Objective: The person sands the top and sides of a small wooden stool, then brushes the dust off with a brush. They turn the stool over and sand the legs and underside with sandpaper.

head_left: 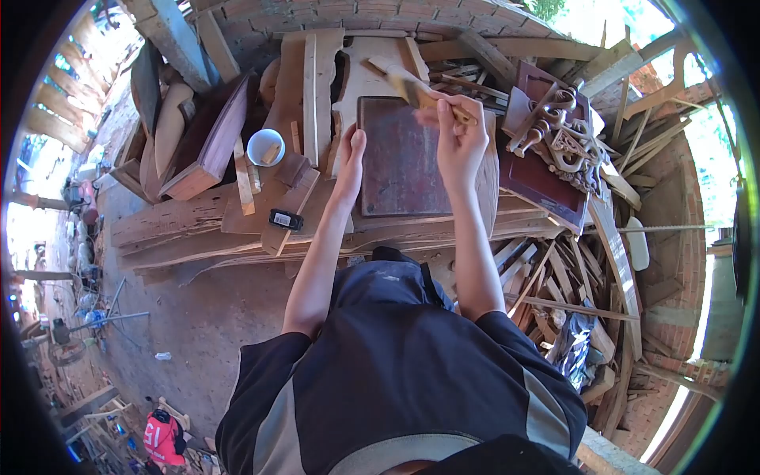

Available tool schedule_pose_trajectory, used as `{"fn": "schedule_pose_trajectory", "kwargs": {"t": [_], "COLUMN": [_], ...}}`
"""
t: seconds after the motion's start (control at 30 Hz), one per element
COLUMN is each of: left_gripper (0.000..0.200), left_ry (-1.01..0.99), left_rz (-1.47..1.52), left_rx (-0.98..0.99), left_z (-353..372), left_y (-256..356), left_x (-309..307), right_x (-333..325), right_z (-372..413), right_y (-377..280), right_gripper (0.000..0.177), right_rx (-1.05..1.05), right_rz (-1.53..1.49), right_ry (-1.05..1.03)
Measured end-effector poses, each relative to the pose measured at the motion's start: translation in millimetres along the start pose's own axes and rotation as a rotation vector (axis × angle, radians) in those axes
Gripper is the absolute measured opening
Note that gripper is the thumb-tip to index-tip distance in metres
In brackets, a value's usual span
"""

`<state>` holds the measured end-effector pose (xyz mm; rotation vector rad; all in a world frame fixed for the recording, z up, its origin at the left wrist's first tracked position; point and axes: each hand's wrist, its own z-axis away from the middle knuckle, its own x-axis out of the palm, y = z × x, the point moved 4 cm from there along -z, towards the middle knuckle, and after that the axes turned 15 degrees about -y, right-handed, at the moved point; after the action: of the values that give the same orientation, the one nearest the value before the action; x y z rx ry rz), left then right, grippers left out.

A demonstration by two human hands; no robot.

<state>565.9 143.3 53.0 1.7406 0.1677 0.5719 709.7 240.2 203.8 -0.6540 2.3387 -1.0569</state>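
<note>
A dark reddish-brown wooden panel lies in front of me on stacked planks, its surface patchy and dull. My left hand holds its left edge, thumb up along the side and fingers partly hidden. Over the panel's upper right corner, my right hand is closed around a paintbrush, whose far end is smeared by motion and points up and left. To the left stands a white cup with a wooden stick or handle in it.
A small black device lies on a board left of my forearm. Carved wooden pieces rest on a reddish panel at right. Scrap wood is heaped below them. Thick boards lean at left, near a brick wall behind.
</note>
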Motion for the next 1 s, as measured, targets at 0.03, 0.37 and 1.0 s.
{"fn": "schedule_pose_trajectory", "kwargs": {"t": [0.03,0.37,1.0], "left_gripper": [0.069,0.078,0.071], "left_ry": [0.018,0.073,-0.130], "left_rz": [0.027,0.004,0.240], "left_rx": [0.018,-0.144,-0.513], "left_z": [3.9,-17.6,-156.3], "left_y": [7.4,13.0,-16.2], "left_x": [7.0,-1.9,-51.6], "right_x": [0.3,-26.1,-122.8], "right_z": [-5.7,4.4,134.4], "right_y": [1.4,6.2,9.8], "right_gripper": [0.011,0.010,0.024], "right_rx": [0.088,0.195,0.980], "right_rz": [-0.248,-0.256,0.610], "right_ry": [-0.052,-0.242,-0.512]}}
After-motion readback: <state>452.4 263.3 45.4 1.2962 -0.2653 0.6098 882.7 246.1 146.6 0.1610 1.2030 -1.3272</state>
